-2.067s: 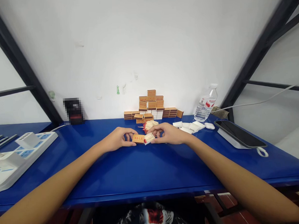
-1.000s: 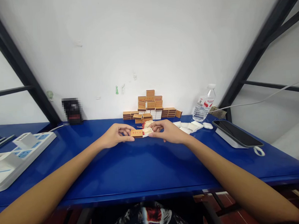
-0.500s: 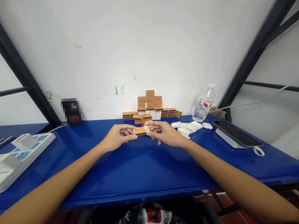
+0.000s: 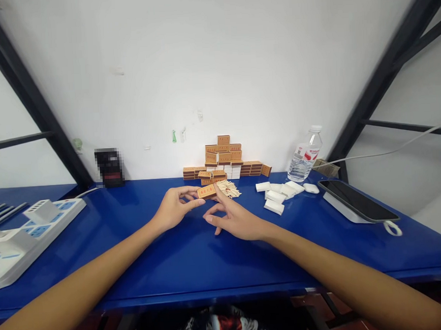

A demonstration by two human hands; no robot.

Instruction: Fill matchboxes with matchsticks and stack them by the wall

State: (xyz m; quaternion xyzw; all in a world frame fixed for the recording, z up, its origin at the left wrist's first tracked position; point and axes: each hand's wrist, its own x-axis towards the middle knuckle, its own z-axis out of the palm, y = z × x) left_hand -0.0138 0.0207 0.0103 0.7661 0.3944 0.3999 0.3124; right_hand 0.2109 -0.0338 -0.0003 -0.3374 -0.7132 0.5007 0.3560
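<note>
A brown matchbox [image 4: 206, 191] with red lettering is pinched at its left end between the thumb and fingers of my left hand [image 4: 177, 206]. At the box's right end, a raised finger of my right hand [image 4: 233, 217] meets or nearly meets it; I cannot tell if it touches. The thumb and other fingers of that hand are apart, with nothing seen between them. Loose matches [image 4: 229, 188] lie in a heap just behind. Farther back, more brown matchboxes [image 4: 224, 158] are stacked against the wall, with white box trays [image 4: 234, 172] low in the pile.
Several white matchbox trays [image 4: 275, 196] lie loose on the blue table [image 4: 167, 271]. A water bottle [image 4: 304, 155], a white case [image 4: 311, 188] and a propped phone [image 4: 357, 200] stand at the right. On the left is a power strip [image 4: 66, 212] with chargers.
My right hand has come off the box's end, dropped nearer to me and opened its fingers. The match heap behind it shows more now. My left hand still holds the matchbox.
</note>
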